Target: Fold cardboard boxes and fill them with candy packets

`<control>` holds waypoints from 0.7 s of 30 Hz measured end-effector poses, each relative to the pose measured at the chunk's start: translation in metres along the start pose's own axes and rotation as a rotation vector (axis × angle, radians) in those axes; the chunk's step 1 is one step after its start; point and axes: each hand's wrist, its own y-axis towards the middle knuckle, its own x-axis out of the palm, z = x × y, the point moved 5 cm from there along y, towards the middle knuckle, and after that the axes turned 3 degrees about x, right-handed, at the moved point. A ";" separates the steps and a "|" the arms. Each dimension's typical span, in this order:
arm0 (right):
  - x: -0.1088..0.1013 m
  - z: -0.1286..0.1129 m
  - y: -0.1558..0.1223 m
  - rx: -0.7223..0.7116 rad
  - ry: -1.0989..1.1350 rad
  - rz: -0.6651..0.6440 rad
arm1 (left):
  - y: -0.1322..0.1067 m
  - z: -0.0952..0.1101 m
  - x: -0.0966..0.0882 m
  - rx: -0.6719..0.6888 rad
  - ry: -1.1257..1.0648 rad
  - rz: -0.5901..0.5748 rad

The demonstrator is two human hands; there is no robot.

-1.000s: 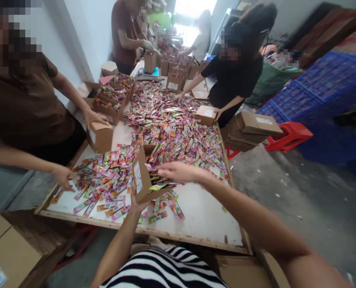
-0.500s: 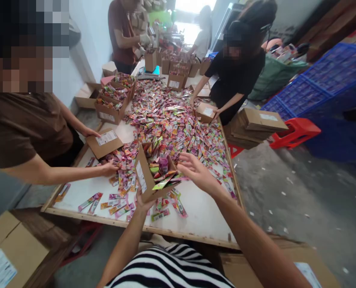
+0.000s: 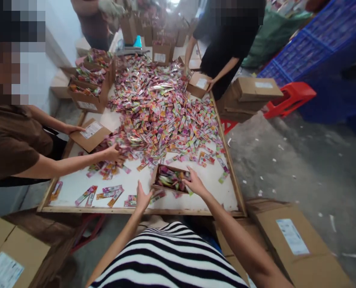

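A small open cardboard box [image 3: 155, 187] stands on the white table near its front edge, filled with colourful packets [image 3: 172, 177]. My right hand [image 3: 195, 183] is at the box's right end, its fingers on the rim and over the packets there. My left hand [image 3: 142, 197] is just off the box's left end, fingers spread, the thumb pointing toward the box; whether it touches is unclear. A few flat packets [image 3: 157, 196] lie between my left hand and the box. Beyond the box spreads a large heap of similar packets [image 3: 166, 112].
A co-worker's hand [image 3: 113, 154] reaches into the heap at left, beside a tilted box [image 3: 91, 134]. Another person holds a box [image 3: 197, 85] at right. Filled boxes [image 3: 88, 100] stand back left. Flattened cartons [image 3: 253, 90] and a red stool [image 3: 292, 98] are right of the table.
The box, earlier tilted in my left hand, now sits upright on the table, lower and further right. My left hand has let go of it; my right hand has come to its right end.
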 end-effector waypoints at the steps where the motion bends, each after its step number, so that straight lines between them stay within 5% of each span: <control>1: 0.007 0.019 -0.005 0.075 -0.014 0.072 | 0.001 0.015 0.005 0.122 0.189 0.004; 4: 0.015 0.058 -0.026 0.280 -0.039 0.104 | 0.007 0.050 0.050 0.407 0.831 -0.266; 7: 0.003 0.070 -0.043 0.393 -0.034 -0.105 | 0.014 0.061 0.089 0.486 1.097 -0.477; 10: -0.033 0.060 -0.045 0.304 -0.043 -0.147 | 0.015 0.063 0.117 0.485 1.081 -0.565; 15: -0.094 0.034 -0.022 0.002 0.084 -0.023 | 0.019 0.037 0.170 0.469 1.138 -0.913; 18: -0.107 0.037 -0.005 0.022 0.104 0.241 | 0.042 0.017 0.176 0.438 1.421 -0.890; 21: -0.075 0.032 0.001 0.006 -0.057 0.293 | 0.058 0.007 0.163 0.391 1.587 -0.838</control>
